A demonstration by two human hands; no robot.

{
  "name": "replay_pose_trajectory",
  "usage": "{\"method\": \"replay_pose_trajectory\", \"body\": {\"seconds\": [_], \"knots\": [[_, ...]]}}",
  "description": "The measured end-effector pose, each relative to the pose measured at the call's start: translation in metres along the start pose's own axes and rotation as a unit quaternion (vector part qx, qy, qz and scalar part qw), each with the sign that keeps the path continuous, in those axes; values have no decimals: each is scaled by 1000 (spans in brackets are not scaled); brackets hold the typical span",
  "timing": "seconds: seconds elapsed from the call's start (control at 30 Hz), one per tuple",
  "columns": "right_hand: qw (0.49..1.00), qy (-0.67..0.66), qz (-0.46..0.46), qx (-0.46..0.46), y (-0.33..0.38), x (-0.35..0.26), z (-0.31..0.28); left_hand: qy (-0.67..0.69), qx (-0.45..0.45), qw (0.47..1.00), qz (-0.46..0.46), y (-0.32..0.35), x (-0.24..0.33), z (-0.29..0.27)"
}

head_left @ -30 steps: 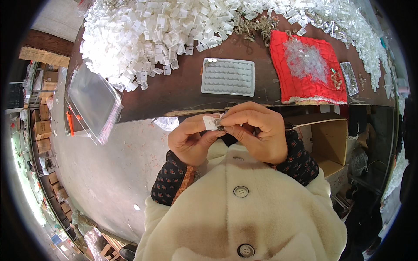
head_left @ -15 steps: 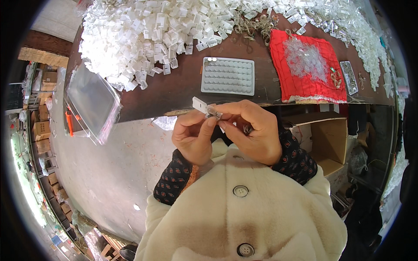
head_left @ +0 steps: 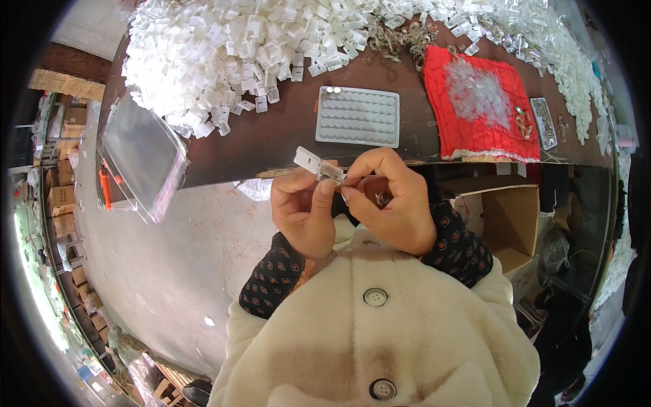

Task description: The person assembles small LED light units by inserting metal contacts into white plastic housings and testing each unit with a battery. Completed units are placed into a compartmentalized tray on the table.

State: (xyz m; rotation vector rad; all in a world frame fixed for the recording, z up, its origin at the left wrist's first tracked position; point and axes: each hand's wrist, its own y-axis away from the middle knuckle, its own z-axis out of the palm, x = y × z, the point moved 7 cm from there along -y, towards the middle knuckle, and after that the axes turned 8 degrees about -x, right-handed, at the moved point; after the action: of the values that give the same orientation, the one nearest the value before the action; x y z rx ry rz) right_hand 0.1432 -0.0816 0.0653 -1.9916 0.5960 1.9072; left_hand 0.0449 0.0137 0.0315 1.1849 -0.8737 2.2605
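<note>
Just off the table edge [head_left: 285, 163], both hands, L [head_left: 303, 211] & R [head_left: 392, 202], pinch 1 white clip [head_left: 317, 165] over open floor.

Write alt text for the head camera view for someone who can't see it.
Both hands hold a small clear plastic clip between them, left hand pinching it, right hand beside it, above a dark table with a heap of white plastic pieces, a pale moulded tray and a red cloth.
</note>
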Motion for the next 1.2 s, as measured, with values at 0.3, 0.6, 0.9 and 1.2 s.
{"method": "replay_pose_trajectory", "body": {"seconds": [0.3,0.6,0.9,1.2], "knots": [[994,-34,-72,74,0,-5,-4,29,-31,999,6,-2,1,4],[992,-8,-115,54,-1,3,8,184,30,976,-109,4,-20,-6],[950,234,-197,58,-6,-23,6,205,-22,972,-112,-3,-29,-8],[946,267,-183,-14,-47,-21,-17,220,26,963,-152,-10,-41,-27]]}}
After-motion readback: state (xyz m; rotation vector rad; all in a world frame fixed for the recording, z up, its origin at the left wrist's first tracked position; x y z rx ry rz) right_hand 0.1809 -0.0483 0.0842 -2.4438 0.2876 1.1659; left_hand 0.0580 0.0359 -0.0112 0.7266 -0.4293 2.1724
